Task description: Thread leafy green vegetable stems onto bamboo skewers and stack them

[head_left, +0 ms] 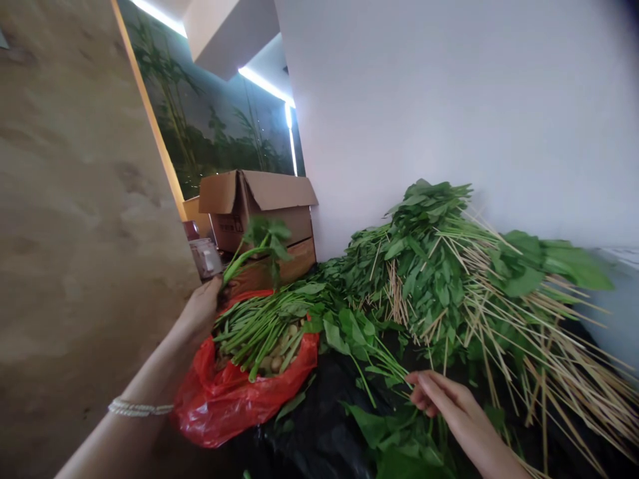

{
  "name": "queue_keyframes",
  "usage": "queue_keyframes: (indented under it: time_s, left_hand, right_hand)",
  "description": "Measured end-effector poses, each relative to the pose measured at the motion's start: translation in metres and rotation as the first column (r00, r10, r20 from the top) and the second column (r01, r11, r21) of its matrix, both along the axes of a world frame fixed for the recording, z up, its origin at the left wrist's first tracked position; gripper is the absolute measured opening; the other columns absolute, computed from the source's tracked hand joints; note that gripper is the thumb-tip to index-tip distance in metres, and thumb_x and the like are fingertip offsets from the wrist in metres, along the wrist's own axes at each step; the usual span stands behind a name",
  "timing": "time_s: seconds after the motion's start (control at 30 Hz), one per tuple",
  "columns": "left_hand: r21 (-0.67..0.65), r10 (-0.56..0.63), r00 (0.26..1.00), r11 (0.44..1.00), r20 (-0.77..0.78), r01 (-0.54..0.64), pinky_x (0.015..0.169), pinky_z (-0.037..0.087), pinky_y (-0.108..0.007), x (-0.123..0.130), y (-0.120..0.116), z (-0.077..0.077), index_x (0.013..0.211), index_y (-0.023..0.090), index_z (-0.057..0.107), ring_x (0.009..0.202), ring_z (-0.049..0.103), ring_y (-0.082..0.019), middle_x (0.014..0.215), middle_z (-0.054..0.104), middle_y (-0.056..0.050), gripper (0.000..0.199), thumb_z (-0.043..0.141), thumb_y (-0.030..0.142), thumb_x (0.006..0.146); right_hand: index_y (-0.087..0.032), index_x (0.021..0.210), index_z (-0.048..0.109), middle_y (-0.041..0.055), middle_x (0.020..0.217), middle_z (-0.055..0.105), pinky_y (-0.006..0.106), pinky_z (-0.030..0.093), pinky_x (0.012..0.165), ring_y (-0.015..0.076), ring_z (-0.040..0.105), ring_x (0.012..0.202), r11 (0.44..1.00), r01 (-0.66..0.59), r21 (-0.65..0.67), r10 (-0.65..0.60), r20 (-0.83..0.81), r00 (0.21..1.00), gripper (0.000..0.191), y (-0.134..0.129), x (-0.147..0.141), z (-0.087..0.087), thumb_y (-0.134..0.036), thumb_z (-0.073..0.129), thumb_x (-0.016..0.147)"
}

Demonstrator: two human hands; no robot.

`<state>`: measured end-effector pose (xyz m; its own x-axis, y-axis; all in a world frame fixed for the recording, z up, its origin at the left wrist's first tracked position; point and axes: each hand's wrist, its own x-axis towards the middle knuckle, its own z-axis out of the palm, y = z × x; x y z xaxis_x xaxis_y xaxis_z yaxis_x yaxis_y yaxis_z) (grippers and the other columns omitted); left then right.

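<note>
My left hand [202,306], with a beaded bracelet at the wrist, is closed round a small bunch of green stems [237,263] whose leaves point up and right. It is held at the left edge of a red plastic bag [224,412]. Thin green stalks [259,326] and some small round pale things lie in the bag's mouth. My right hand [434,396] pinches the stem ends of a leafy bunch [359,336] that lies to its upper left, over black plastic [319,419].
A large heap of leafy greens [429,266] with many thin wooden sticks [559,359] lies at the right against a pale wall. An open cardboard box [274,206] and a clear jar [206,258] stand at the back left. More leaves [404,446] lie at the near edge.
</note>
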<state>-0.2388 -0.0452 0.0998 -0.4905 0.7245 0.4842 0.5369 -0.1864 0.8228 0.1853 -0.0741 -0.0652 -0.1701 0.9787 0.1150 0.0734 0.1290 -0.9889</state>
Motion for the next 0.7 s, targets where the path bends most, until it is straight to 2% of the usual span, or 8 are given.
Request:
queue_keyframes:
  time_s: [0.03, 0.07, 0.13, 0.27, 0.37, 0.5, 0.6, 0.7]
  left_hand:
    - [0.039, -0.12, 0.983, 0.993, 0.138, 0.115, 0.049, 0.041, -0.021, 0.018, -0.001, -0.002, 0.081, 0.014, 0.061, 0.051, 0.047, -0.011, 0.06, 0.053, 0.002, 0.046, 0.049, 0.058, 0.077]
    - [0.086, -0.241, 0.931, 0.97, 0.273, 0.226, 0.049, 0.04, -0.02, 0.039, -0.003, -0.006, 0.084, 0.014, 0.061, 0.051, 0.047, -0.01, 0.061, 0.053, 0.003, 0.045, 0.056, 0.057, 0.073]
    - [0.139, -0.399, 0.825, 0.916, 0.401, 0.376, 0.049, 0.039, -0.018, 0.087, -0.007, -0.022, 0.084, 0.015, 0.063, 0.054, 0.047, -0.009, 0.063, 0.053, 0.004, 0.044, 0.064, 0.057, 0.069]
    - [0.059, -0.535, 0.747, 0.826, 0.395, 0.56, 0.057, 0.042, -0.02, 0.178, -0.009, -0.069, 0.087, 0.016, 0.066, 0.064, 0.054, -0.013, 0.07, 0.061, 0.0, 0.039, 0.061, 0.053, 0.077]
    - [-0.005, -0.627, 0.71, 0.748, 0.32, 0.663, 0.058, 0.041, -0.022, 0.228, -0.008, -0.099, 0.087, 0.014, 0.066, 0.064, 0.054, -0.014, 0.07, 0.062, -0.002, 0.037, 0.056, 0.049, 0.082]
    - [-0.087, -0.68, 0.714, 0.711, 0.163, 0.697, 0.064, 0.043, -0.024, 0.274, -0.015, -0.125, 0.084, 0.013, 0.067, 0.068, 0.056, -0.016, 0.072, 0.063, -0.003, 0.031, 0.05, 0.039, 0.088]
    - [-0.125, -0.719, 0.69, 0.679, 0.084, 0.723, 0.071, 0.045, -0.026, 0.295, -0.026, -0.134, 0.091, 0.014, 0.068, 0.075, 0.06, -0.018, 0.08, 0.067, -0.006, 0.027, 0.047, 0.031, 0.089]
    - [-0.173, -0.765, 0.644, 0.631, 0.023, 0.756, 0.072, 0.046, -0.026, 0.298, -0.033, -0.136, 0.096, 0.014, 0.068, 0.077, 0.062, -0.018, 0.087, 0.07, -0.007, 0.029, 0.044, 0.029, 0.091]
  right_hand:
    - [-0.02, 0.087, 0.071, 0.0048, 0.073, 0.065, 0.03, 0.044, 0.064, 0.0205, 0.059, 0.072, 1.0, 0.0, -0.005, 0.0, 0.0, 1.0, 0.048, -0.001, 0.0, 0.002, -0.064, 0.051, 0.082]
    - [-0.02, 0.087, 0.071, 0.0049, 0.073, 0.065, 0.03, 0.044, 0.063, 0.0203, 0.059, 0.071, 1.0, -0.001, -0.009, 0.001, -0.003, 1.0, 0.049, -0.001, -0.001, 0.004, -0.065, 0.051, 0.081]
    - [-0.018, 0.087, 0.071, 0.0052, 0.072, 0.065, 0.029, 0.044, 0.061, 0.0197, 0.059, 0.069, 1.0, 0.0, -0.006, -0.001, -0.018, 1.0, 0.051, -0.002, -0.002, 0.007, -0.065, 0.052, 0.08]
    - [-0.018, 0.091, 0.072, 0.0065, 0.077, 0.067, 0.029, 0.047, 0.06, 0.0204, 0.061, 0.072, 0.999, 0.031, 0.021, -0.03, -0.047, 0.998, 0.048, -0.001, -0.002, 0.009, -0.061, 0.053, 0.082]
    - [-0.021, 0.103, 0.071, 0.0076, 0.097, 0.07, 0.031, 0.05, 0.071, 0.0223, 0.063, 0.086, 0.997, 0.056, 0.049, -0.053, -0.051, 0.997, 0.044, -0.003, -0.003, 0.011, -0.056, 0.053, 0.085]
    - [-0.025, 0.117, 0.064, 0.0056, 0.119, 0.064, 0.034, 0.045, 0.094, 0.0236, 0.056, 0.11, 0.997, 0.048, 0.061, -0.04, -0.124, 0.991, 0.043, -0.008, -0.004, 0.017, -0.053, 0.054, 0.087]
    - [-0.024, 0.113, 0.065, 0.0055, 0.116, 0.066, 0.035, 0.042, 0.098, 0.0249, 0.056, 0.112, 0.996, 0.093, -0.004, -0.092, -0.188, 0.978, 0.045, -0.009, -0.005, 0.018, -0.056, 0.057, 0.083]
    - [-0.022, 0.105, 0.068, 0.0062, 0.111, 0.067, 0.036, 0.042, 0.098, 0.0257, 0.057, 0.11, 0.996, 0.083, -0.043, -0.091, -0.252, 0.963, 0.042, -0.008, -0.005, 0.011, -0.055, 0.06, 0.082]
